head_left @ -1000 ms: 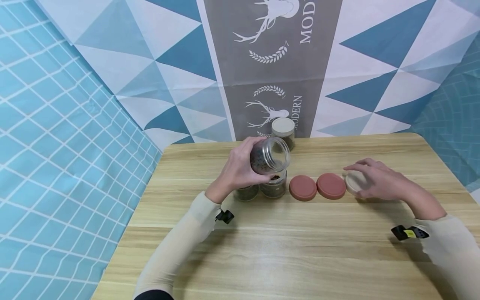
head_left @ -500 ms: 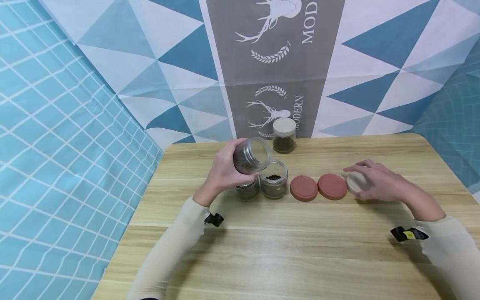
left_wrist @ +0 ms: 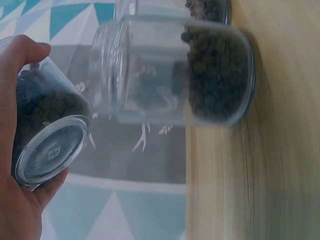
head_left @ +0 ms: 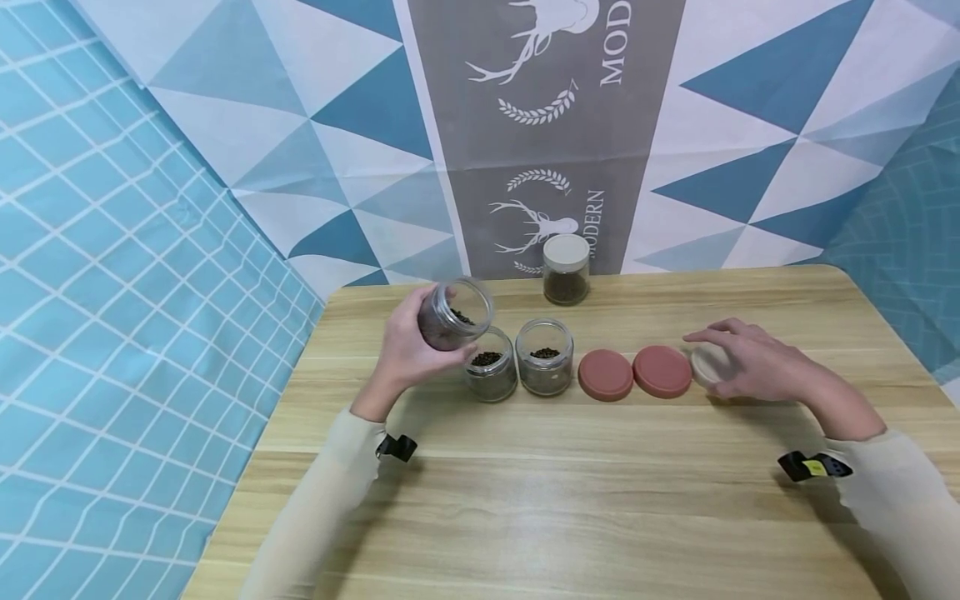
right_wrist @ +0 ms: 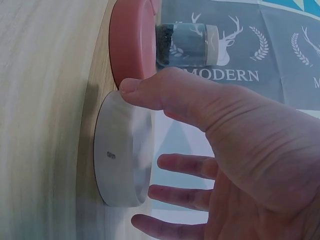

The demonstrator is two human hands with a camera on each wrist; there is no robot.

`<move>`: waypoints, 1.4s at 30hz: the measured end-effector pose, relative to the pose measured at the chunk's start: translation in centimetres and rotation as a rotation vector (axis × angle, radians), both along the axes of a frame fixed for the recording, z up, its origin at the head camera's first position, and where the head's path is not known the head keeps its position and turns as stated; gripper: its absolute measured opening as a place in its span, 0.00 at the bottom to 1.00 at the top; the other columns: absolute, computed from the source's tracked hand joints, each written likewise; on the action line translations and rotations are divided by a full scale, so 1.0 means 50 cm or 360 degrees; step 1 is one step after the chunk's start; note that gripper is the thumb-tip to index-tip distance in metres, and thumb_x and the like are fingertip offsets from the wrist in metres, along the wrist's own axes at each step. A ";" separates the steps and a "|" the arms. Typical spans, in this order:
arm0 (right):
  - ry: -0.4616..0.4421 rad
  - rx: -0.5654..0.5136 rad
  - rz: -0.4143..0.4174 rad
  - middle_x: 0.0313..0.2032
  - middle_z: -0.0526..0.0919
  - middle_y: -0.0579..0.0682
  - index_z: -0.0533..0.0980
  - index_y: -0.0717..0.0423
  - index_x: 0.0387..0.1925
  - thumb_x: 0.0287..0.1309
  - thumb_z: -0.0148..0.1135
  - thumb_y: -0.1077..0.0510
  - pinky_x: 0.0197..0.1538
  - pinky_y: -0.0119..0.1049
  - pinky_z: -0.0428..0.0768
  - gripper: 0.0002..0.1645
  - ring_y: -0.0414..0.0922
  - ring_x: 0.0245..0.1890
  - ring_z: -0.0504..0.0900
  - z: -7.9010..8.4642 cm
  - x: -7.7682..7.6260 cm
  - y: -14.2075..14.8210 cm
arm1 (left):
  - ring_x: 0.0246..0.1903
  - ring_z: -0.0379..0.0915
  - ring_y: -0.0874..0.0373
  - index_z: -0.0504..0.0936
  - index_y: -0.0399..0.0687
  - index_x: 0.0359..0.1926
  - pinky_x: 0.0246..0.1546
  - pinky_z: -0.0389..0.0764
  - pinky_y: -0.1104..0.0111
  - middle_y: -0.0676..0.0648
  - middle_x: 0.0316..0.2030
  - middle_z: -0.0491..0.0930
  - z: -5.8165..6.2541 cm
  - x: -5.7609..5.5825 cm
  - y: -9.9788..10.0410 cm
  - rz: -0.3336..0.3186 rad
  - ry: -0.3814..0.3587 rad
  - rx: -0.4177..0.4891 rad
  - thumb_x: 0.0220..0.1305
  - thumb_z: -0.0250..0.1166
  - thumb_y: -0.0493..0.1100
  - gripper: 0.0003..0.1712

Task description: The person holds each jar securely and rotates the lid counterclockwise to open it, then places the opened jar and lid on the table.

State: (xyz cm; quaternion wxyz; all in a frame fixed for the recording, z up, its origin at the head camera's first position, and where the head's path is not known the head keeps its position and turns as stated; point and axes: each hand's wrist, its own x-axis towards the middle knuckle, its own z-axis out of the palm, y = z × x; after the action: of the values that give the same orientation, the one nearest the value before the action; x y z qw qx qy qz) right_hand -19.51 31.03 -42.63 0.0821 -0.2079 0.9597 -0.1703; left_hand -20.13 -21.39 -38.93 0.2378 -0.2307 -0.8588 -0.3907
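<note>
My left hand (head_left: 408, 350) grips a glass jar (head_left: 442, 321) from its left side, thumb beneath and fingers over the top. Lidless and tilted with its mouth toward the upper right, that jar has dark pellets inside. Close below its mouth stands an open glass jar (head_left: 491, 379) of dark pellets, upright beside a second open jar (head_left: 546, 375) with similar contents. My right hand (head_left: 761, 362) hovers over a white lid (right_wrist: 117, 155), with its thumb right at the rim and its other fingers loosely spread past the lid's face in the right wrist view.
Two red lids, a left one (head_left: 605, 375) and a right one (head_left: 663, 372), lie in a row between the open jars and the white lid. A glass jar with a white lid (head_left: 566, 271) stands at the back edge of the wooden table (head_left: 570, 492), against the patterned wall cloth.
My left hand has carried the tilted jar leftward, from over the right open jar to over the left one, uncovering both. My right hand stays at the white lid.
</note>
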 end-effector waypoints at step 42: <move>-0.0022 -0.0016 -0.0035 0.72 0.73 0.75 0.76 0.54 0.77 0.53 0.88 0.50 0.47 0.67 0.86 0.51 0.75 0.65 0.76 0.002 0.003 0.005 | 0.60 0.86 0.68 0.76 0.32 0.72 0.67 0.81 0.75 0.65 0.57 0.90 -0.022 0.013 -0.065 -0.0145 -0.0162 0.0901 0.51 0.77 0.26 0.44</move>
State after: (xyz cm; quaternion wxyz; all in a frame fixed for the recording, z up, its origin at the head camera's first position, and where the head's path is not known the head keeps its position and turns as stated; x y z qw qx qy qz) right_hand -19.34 31.27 -42.55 0.0858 -0.1967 0.9604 -0.1776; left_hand -19.49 -24.62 -40.01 0.2316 -0.1735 -0.7152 -0.6362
